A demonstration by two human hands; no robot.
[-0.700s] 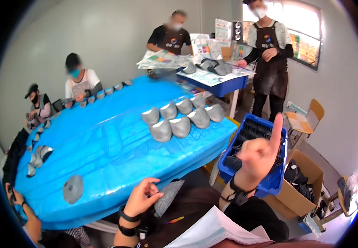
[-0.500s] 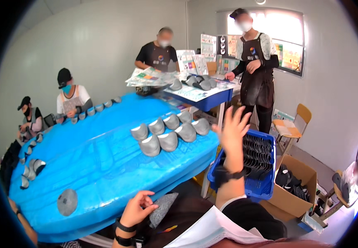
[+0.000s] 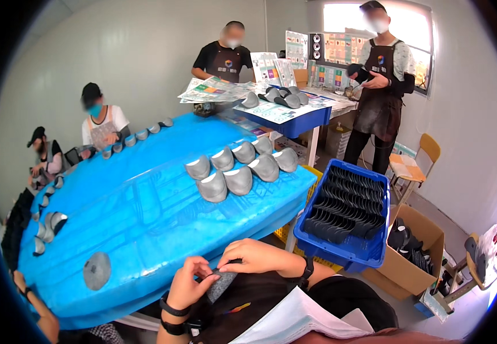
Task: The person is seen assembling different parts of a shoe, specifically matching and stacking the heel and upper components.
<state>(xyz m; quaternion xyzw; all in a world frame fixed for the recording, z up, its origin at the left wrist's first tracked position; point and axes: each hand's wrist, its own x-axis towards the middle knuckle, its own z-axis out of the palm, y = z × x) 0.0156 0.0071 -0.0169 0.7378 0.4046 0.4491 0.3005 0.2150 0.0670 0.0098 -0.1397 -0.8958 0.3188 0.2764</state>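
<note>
In front of my body, my left hand (image 3: 192, 282) and my right hand (image 3: 251, 256) meet over a speckled grey felt-like piece (image 3: 221, 288). The left fingers are closed around its upper edge. My right fingers pinch the same edge, where a thin dark strip shows; the fingers partly hide it. Close by on the blue-covered table (image 3: 145, 252), a flat grey round piece (image 3: 97, 271) lies to the left. Grey curved cup-shaped pieces (image 3: 238, 180) stand in two rows at the table's right side.
To the right stands a blue crate (image 3: 340, 261) with rows of black curved pieces. An open cardboard box (image 3: 429, 278) with dark parts and a wooden chair (image 3: 426, 157) stand beyond. Co-workers work around the table; one person's arm (image 3: 45, 309) reaches in at the lower left.
My right hand has come down from over the blue crate to the grey piece in my left hand. The standing co-worker at right now holds a dark object.
</note>
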